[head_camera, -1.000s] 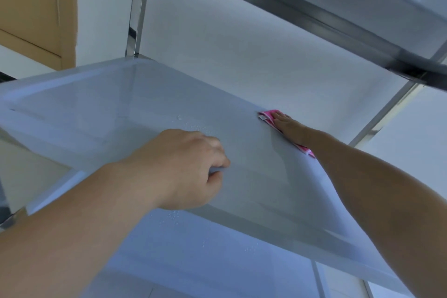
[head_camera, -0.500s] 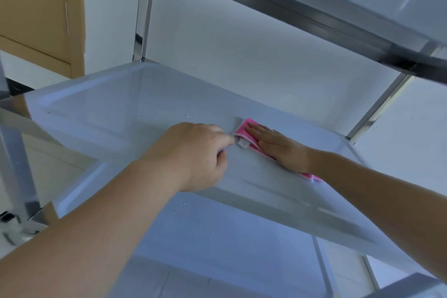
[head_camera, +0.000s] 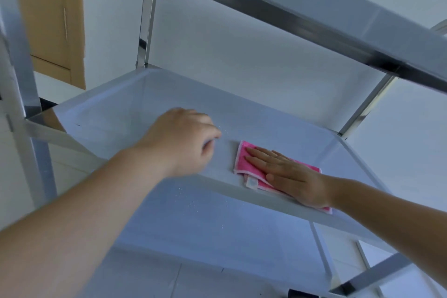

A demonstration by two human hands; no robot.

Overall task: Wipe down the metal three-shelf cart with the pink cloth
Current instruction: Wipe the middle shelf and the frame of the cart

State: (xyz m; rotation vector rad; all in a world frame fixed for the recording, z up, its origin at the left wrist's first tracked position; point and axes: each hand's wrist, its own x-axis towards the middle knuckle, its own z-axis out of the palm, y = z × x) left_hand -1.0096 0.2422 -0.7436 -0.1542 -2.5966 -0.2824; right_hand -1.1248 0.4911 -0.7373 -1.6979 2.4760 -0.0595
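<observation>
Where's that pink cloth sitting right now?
In the head view the pink cloth lies flat on the cart's middle shelf, near its front edge at the right, pressed under the right hand, with the left hand just beside it.

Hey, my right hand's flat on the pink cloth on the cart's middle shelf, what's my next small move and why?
Probably slide the pink cloth left, toward the small water droplets on the grey metal middle shelf by your left hand. Your right hand already presses it flat near the front edge, and the droplets look unwiped.
</observation>
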